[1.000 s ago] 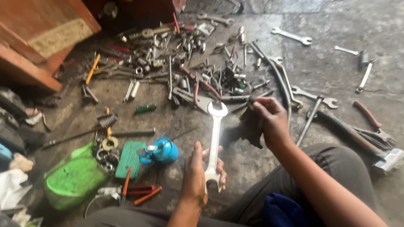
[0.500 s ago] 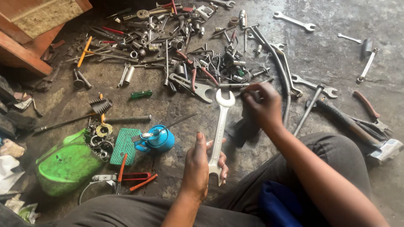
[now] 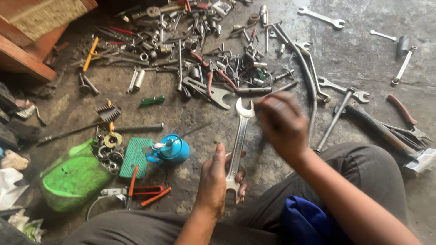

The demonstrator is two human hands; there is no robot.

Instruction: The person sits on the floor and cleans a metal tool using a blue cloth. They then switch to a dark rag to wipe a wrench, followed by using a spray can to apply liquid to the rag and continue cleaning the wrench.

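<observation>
My left hand (image 3: 217, 181) grips the lower end of a large silver open-end wrench (image 3: 240, 136) and holds it upright over the floor, its upper jaw near the tool pile. My right hand (image 3: 282, 123) is blurred, just right of the wrench's upper jaw, with its fingers curled. A dark cloth (image 3: 263, 144) shows only as a thin strip under that hand; the rest is hidden. My knees in grey trousers (image 3: 363, 181) frame the bottom of the view.
A blue oil can (image 3: 170, 149), a green pad (image 3: 136, 158) and a green plastic container (image 3: 72, 177) lie left of the wrench. A heap of sockets, pliers and spanners (image 3: 200, 50) fills the far floor. A hammer (image 3: 390, 136) lies right; wooden furniture (image 3: 27, 41) stands far left.
My right hand has slid with the dark cloth from the right to beside the wrench's upper jaw, hiding most of the cloth. The view has tilted down a little. My left hand keeps its grip.
</observation>
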